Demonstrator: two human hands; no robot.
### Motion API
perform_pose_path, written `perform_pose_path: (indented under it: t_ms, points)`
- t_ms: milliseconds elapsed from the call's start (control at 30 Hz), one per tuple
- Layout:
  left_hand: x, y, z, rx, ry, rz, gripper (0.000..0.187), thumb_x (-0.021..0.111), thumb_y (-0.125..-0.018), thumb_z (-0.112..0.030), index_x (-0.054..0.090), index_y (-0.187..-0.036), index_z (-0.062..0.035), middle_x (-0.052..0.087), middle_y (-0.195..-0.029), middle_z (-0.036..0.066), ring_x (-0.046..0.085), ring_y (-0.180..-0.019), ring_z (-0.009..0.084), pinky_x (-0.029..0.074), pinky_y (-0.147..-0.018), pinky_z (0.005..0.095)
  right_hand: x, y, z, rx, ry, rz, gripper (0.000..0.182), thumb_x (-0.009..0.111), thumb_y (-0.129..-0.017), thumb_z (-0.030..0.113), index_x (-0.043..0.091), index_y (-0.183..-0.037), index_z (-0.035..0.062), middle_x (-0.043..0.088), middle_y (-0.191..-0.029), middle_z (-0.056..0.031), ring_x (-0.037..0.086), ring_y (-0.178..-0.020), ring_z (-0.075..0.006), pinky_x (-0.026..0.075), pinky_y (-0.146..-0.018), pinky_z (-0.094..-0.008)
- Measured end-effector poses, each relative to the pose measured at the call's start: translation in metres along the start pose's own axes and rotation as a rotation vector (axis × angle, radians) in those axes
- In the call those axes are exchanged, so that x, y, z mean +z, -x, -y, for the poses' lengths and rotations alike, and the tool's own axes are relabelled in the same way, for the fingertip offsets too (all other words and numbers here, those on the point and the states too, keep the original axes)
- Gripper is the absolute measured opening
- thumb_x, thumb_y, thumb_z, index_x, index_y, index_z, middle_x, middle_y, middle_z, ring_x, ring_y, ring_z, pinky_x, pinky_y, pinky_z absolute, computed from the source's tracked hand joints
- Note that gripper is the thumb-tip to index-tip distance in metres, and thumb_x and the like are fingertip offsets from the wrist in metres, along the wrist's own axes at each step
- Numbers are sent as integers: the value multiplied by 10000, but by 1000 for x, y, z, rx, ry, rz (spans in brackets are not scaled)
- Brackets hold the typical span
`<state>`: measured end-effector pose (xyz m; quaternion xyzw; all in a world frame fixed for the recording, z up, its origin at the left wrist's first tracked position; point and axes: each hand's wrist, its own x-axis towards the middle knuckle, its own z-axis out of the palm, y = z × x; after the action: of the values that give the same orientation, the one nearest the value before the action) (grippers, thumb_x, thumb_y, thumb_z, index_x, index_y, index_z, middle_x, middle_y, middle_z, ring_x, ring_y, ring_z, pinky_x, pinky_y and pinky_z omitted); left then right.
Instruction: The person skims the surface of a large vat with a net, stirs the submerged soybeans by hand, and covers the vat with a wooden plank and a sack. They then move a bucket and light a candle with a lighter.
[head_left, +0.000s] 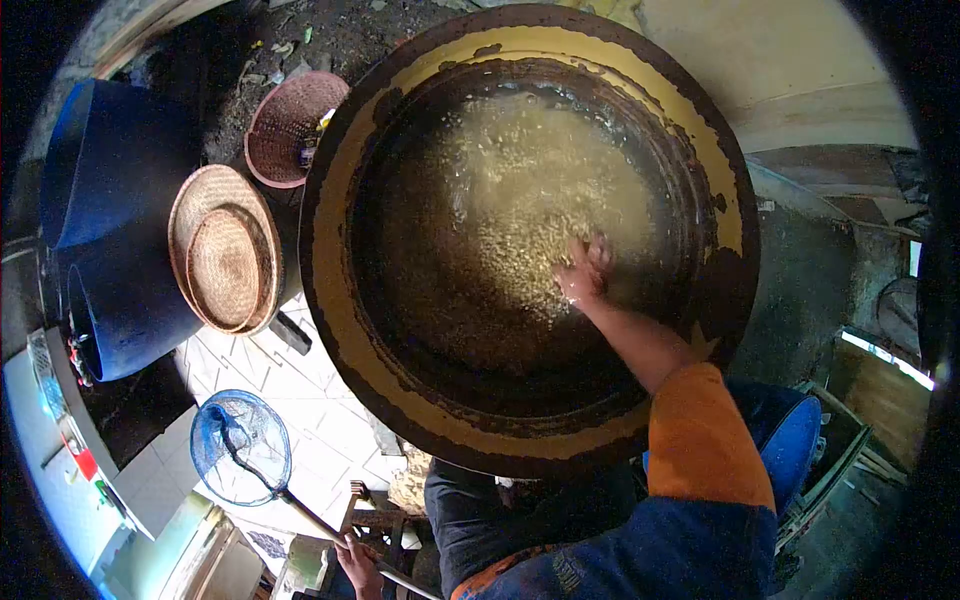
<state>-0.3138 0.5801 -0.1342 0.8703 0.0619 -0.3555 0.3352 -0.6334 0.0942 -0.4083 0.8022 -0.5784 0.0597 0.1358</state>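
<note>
A large round vat [335, 340] with a worn yellow and brown rim holds cloudy water with many small pale yellowish beans or grains [525, 240] in it. My right hand [583, 272] reaches over the near rim into the vat, at the beans, with its fingers apart and slightly blurred. At the lower left, my left hand [360, 568] is closed round the long handle of a blue mesh scoop net [262, 440]. The net's hoop hangs out to the side, left of the vat, above the white tiled floor.
Round woven bamboo trays [225, 265] stand left of the vat, below a reddish basket [285, 125]. Big blue drums [115, 170] line the far left. Another blue barrel [795, 440] is behind my right arm, near the vat.
</note>
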Motion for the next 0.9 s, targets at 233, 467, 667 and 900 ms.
perform_pose_path:
  t_ms: [233, 467, 667, 900]
  points:
    - [-4, -3, 17, 6, -43, -15, 271, 434, -937, -259, 473, -1121, -63, 377, -532, -28, 370, -448, 53, 339, -425, 208, 50, 35, 98, 313, -596, 262, 510, 539, -821, 295, 386, -1286, 150, 376, -1290, -148, 538, -879, -234, 445, -759, -412]
    - [7, 3, 7, -52, -8, -91, 286, 463, -921, -303, 494, -1081, -68, 392, -570, -23, 365, -455, 58, 322, -413, 216, 44, -28, 190, 146, -1095, 360, 460, 482, -866, 268, 387, -1284, 101, 433, -1240, -143, 532, -935, -244, 421, -835, -408]
    - [-2, -3, 38, -127, 35, -143, 347, 507, -892, -376, 494, -1054, -70, 373, -561, -21, 372, -444, 73, 320, -393, 237, 60, -134, 213, 187, -1536, 310, 423, 434, -904, 246, 388, -1282, 59, 482, -1198, -138, 526, -982, -254, 400, -901, -405]
    - [2, 1, 38, -165, 42, -176, 369, 507, -889, -387, 472, -1091, -79, 344, -510, -27, 366, -409, 77, 345, -364, 241, 109, -179, 123, 231, -1497, 383, 369, 400, -916, 211, 424, -1240, 35, 526, -1149, -135, 523, -1015, -262, 387, -939, -404]
